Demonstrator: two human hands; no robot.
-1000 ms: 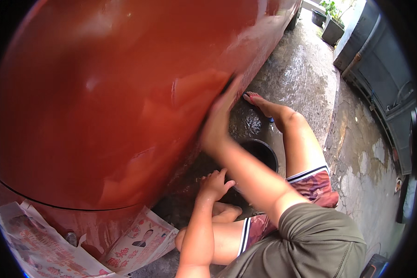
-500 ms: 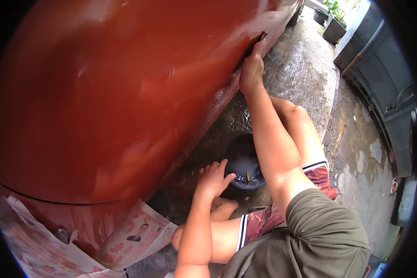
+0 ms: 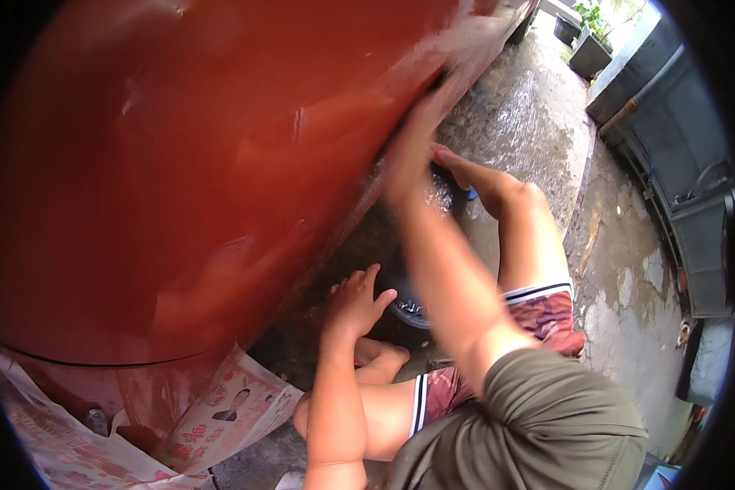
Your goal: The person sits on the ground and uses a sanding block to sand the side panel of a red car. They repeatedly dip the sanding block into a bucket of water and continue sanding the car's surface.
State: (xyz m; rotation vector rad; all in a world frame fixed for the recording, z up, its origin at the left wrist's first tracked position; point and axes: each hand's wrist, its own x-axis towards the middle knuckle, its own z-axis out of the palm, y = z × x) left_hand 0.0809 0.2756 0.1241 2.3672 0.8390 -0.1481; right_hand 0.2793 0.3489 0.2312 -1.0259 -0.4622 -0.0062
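Observation:
A large glossy red-brown vehicle body panel (image 3: 212, 188) fills the left and upper view. My right hand (image 3: 416, 139), smeared by motion, lies along the panel's lower right edge. A dark patch shows beside its fingers, but I cannot make out whether it is a held thing or a shadow. My left hand (image 3: 355, 302) hovers with fingers apart and holds nothing. Beside it stands a dark round bucket (image 3: 414, 318), partly hidden behind my right forearm.
Printed paper sheets (image 3: 237, 408) hang around the panel's lower left part. Wet concrete floor (image 3: 539, 106) runs along the right side. A grey metal gate (image 3: 694, 163) stands at far right, and potted plants (image 3: 592, 49) at the top right. My bent legs flank the bucket.
My right hand has moved down and left along the panel's edge, its forearm now covering more of the bucket. My left hand has shifted slightly left and up.

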